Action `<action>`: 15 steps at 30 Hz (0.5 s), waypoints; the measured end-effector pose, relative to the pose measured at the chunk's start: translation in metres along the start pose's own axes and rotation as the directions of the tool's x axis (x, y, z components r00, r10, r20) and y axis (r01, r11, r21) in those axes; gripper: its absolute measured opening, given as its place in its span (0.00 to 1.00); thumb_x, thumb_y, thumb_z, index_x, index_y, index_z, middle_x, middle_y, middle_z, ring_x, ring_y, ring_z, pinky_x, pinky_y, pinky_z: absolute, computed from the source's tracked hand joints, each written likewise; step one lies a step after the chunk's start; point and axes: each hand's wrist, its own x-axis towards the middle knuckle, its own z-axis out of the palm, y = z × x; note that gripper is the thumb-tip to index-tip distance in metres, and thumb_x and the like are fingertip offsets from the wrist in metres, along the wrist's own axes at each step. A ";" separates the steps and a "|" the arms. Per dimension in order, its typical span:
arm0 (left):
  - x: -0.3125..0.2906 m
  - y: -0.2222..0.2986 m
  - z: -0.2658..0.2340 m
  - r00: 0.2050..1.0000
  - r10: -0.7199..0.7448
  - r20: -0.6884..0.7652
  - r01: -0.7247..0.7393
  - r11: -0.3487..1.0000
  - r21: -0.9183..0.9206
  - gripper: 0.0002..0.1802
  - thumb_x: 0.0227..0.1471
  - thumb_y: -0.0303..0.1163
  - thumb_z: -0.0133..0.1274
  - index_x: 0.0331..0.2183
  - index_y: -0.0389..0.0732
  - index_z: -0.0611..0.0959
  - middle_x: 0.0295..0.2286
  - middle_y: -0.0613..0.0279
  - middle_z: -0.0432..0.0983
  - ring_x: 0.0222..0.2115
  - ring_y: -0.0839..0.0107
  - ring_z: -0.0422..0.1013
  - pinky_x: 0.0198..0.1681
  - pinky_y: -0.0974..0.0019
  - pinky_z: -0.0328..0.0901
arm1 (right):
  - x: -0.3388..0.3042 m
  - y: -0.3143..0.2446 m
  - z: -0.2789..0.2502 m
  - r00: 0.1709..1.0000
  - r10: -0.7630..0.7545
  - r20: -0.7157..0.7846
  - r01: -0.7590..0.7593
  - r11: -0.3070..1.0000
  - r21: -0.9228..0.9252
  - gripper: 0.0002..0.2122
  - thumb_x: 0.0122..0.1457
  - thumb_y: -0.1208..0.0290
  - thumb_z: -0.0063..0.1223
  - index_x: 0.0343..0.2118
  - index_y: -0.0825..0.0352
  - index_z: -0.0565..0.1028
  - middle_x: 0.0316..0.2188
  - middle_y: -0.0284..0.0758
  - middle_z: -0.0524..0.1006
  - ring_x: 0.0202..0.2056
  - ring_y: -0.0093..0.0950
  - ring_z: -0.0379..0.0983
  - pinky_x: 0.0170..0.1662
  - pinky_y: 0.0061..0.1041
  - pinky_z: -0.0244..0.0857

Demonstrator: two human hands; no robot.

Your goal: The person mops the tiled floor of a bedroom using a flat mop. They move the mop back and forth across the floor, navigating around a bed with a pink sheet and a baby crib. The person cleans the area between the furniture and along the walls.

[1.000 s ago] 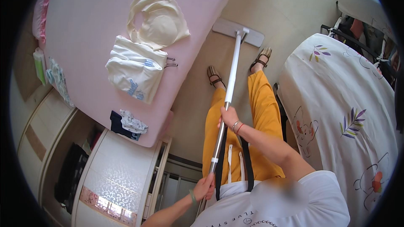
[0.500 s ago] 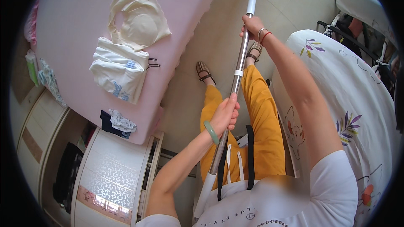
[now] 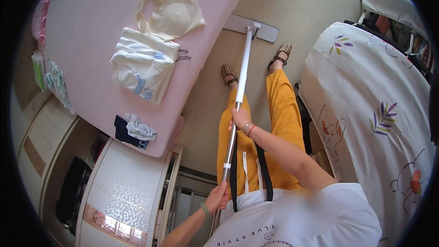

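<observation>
I hold a flat mop with a long white and metal pole (image 3: 241,77). Its flat grey head (image 3: 251,27) rests on the beige floor, partly at the edge of the pink bed (image 3: 91,41). My right hand (image 3: 239,119) grips the pole at its middle, with bracelets on the wrist. My left hand (image 3: 216,197) grips the pole's lower end near my waist. My legs in yellow trousers and my sandalled feet (image 3: 230,76) stand on either side of the pole.
Folded white clothes (image 3: 144,64) and a cream garment (image 3: 169,11) lie on the pink bed. A white bedside cabinet (image 3: 123,187) stands at the lower left. A second bed with a white leaf-print cover (image 3: 375,110) fills the right. A chair (image 3: 388,4) stands at the top right.
The mop has been pulled back toward me: its head is in view again on the floor. Both hands have dropped lower and nearer my body along the pole.
</observation>
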 end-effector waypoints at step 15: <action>0.049 0.093 0.063 0.987 0.155 0.039 -0.158 0.983 0.089 0.24 0.55 0.56 0.35 0.22 0.45 0.63 0.11 0.74 0.50 0.07 0.83 0.47 0.08 0.76 0.46 | 0.049 -0.122 -0.049 0.978 -0.208 0.012 0.208 0.978 0.021 0.09 0.54 0.70 0.37 0.23 0.71 0.60 0.11 0.38 0.65 0.09 0.32 0.66 0.10 0.33 0.64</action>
